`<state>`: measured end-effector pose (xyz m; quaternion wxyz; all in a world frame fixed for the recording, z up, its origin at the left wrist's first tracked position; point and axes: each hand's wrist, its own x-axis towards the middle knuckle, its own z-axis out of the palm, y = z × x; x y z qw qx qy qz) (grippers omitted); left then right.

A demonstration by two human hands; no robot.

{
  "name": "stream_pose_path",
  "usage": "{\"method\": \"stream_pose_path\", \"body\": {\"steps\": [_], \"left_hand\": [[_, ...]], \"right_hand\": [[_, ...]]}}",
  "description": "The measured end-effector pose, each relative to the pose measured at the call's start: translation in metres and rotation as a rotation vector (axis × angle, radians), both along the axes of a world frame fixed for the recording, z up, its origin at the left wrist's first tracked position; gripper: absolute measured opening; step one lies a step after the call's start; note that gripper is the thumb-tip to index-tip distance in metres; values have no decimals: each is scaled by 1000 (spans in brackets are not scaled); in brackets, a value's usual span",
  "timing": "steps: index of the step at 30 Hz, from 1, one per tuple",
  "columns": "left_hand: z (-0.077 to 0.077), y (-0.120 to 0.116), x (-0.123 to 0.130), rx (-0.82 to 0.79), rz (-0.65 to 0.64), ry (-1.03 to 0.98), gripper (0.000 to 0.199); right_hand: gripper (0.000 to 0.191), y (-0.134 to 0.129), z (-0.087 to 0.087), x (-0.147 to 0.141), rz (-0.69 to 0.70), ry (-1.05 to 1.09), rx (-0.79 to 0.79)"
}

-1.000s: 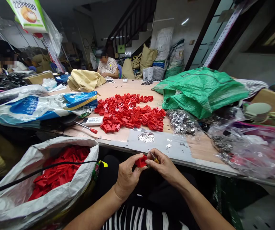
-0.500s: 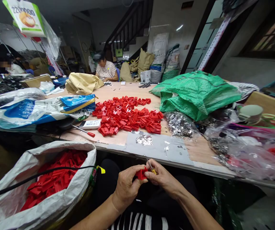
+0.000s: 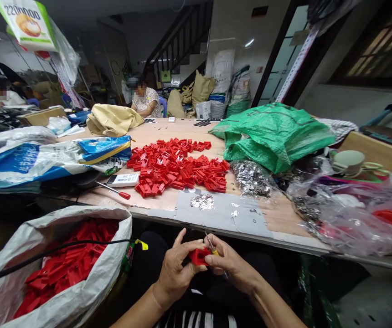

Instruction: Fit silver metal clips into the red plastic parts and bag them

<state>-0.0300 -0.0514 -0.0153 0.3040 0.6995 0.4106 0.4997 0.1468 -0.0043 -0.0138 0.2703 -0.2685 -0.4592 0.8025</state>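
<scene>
Below the table edge, my left hand (image 3: 177,269) pinches a small red plastic part (image 3: 198,257) between thumb and fingers, one finger raised. My right hand (image 3: 232,260) is closed round a thin metal-shafted hand tool with a yellow grip (image 3: 214,251), its shaft pointing up and away; I cannot make out its tip clearly. The right thumb touches the red part's right side. In front of my hands, a cluster of small silvery metal pieces (image 3: 203,202) lies on a grey mat (image 3: 182,212). Behind it spreads a heap of similar red parts (image 3: 178,166).
An open white sack (image 3: 114,246) of red parts stands at my left, crossed by a black cable (image 3: 79,242). A red-handled screwdriver (image 3: 123,195) lies near a white box (image 3: 124,180). Green sacking (image 3: 274,134) and plastic bags (image 3: 349,223) crowd the right. Another person (image 3: 146,102) sits across the table.
The view has shifted slightly right. A finger of my left hand has lifted off, and the tool in my right hand stands more upright. The red part stays between both hands.
</scene>
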Motion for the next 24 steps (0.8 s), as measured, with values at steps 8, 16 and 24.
{"method": "stream_pose_path", "body": {"steps": [8,16,24], "left_hand": [[-8,9,4,-302,171,-278,26],[-14,16,2,-347,264,-383,31],[-8,21,-4,-373,284,-480,29]], "right_hand": [[45,22,-1,-4,-22,-169,110],[12,103,6,16,-369,-1134,974],[7,122,3,8,-247,-1244,1058]]}}
